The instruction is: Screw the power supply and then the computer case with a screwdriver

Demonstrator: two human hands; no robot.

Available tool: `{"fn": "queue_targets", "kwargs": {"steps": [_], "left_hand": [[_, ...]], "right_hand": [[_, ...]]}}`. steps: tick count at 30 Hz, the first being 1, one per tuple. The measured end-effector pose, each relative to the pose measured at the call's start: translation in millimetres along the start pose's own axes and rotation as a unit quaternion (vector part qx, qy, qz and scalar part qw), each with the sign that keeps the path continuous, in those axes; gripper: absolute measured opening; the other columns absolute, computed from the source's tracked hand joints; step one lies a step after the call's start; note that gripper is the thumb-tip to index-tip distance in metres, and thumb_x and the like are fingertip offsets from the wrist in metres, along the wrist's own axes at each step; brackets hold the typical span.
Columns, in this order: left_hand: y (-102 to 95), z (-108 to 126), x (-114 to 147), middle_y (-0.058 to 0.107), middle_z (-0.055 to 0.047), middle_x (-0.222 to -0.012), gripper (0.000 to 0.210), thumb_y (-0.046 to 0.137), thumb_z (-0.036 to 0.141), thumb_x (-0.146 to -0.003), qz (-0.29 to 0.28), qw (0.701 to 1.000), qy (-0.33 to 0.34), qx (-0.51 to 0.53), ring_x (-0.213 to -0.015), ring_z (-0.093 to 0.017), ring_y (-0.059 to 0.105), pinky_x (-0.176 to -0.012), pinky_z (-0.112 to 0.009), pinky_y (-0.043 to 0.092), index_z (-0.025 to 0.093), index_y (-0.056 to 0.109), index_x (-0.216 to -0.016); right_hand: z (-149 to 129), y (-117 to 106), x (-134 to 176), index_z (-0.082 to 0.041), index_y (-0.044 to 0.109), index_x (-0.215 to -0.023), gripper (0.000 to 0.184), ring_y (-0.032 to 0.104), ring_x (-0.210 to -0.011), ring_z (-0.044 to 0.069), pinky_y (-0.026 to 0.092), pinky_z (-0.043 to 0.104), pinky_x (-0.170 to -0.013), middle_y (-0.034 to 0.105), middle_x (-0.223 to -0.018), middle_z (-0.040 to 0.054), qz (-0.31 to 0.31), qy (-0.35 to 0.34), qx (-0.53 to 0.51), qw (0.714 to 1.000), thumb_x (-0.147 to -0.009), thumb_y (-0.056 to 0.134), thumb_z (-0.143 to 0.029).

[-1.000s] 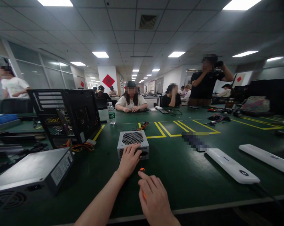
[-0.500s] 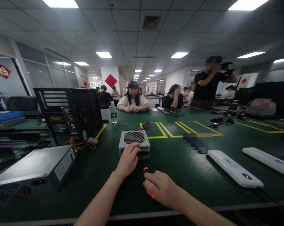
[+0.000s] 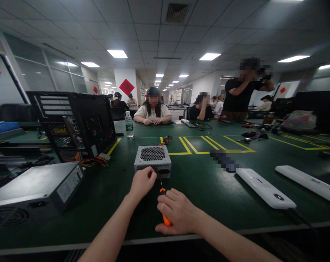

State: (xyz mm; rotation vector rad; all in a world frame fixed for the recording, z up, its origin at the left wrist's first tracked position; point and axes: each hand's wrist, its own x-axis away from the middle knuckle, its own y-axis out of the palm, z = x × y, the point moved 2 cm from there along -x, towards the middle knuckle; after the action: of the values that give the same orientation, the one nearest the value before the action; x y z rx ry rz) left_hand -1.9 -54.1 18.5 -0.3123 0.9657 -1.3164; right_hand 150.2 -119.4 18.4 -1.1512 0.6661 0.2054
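A small grey computer power supply stands on the green table in front of me, its mesh grille facing up. My left hand is at its near face, fingers curled in towards the thumb; whatever they may pinch is hidden. In my right hand is a screwdriver with an orange and black handle. Its thin shaft points forward at the near face of the power supply, beside my left fingertips. I cannot tell whether the tip touches a screw.
On the left lie a larger power supply and an open black computer case. A water bottle stands behind. White elongated devices lie on the right. Across the table a person sits; another person stands.
My left hand has come off the top of the power supply down to its near face, fingers now curled. My right hand has shifted left and nearer with the screwdriver.
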Motion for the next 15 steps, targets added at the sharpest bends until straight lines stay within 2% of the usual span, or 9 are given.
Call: {"fn": "queue_targets", "kwargs": {"steps": [4, 7, 10, 15], "left_hand": [[17.4, -9, -4, 0.057, 0.0, -0.049, 0.026, 0.04, 0.029, -0.076, -0.131, 0.98, -0.097, 0.116, -0.039, -0.009, 0.043, -0.042, -0.02, 0.03, 0.015, 0.061, -0.073], [24.6, -9, -5, 0.056, 0.0, -0.049, 0.035, 0.04, 0.04, -0.077, -0.191, 0.948, -0.14, 0.215, -0.03, -0.005, 0.033, -0.035, -0.019, 0.021, 0.012, 0.06, -0.079], [25.4, -7, -4, 0.054, 0.001, -0.048, 0.037, 0.044, 0.043, -0.075, -0.21, 0.924, -0.153, 0.282, -0.03, -0.003, 0.029, -0.034, -0.018, 0.016, 0.01, 0.059, -0.078], [24.3, -8, -5, 0.049, 0.003, -0.045, 0.031, 0.049, 0.04, -0.072, -0.211, 0.907, -0.178, 0.319, -0.031, -0.002, 0.028, -0.035, -0.018, 0.013, 0.01, 0.058, -0.072]], "right_hand": [[0, 2, 0, -0.016, 0.054, -0.077, 0.031, 0.046, -0.067, 0.016, 0.037, 0.029, -0.058, 0.056, -0.076, 0.0057, -0.016, 0.014, -0.023, 1.0, -0.074, 0.043, -0.045], [0, 2, -1, -0.015, 0.055, -0.076, 0.022, 0.045, -0.067, 0.016, 0.039, 0.027, -0.059, 0.055, -0.075, 0.0056, -0.022, 0.015, -0.039, 0.999, -0.071, 0.045, -0.035], [-1, 1, -1, -0.015, 0.055, -0.073, 0.017, 0.044, -0.066, 0.015, 0.039, 0.027, -0.061, 0.055, -0.076, 0.0058, -0.039, 0.01, -0.056, 0.998, -0.07, 0.046, -0.029], [-1, 0, -1, -0.014, 0.055, -0.074, 0.017, 0.043, -0.069, 0.015, 0.04, 0.027, -0.063, 0.055, -0.078, 0.0062, -0.051, 0.017, -0.078, 0.995, -0.068, 0.048, -0.029]]}}
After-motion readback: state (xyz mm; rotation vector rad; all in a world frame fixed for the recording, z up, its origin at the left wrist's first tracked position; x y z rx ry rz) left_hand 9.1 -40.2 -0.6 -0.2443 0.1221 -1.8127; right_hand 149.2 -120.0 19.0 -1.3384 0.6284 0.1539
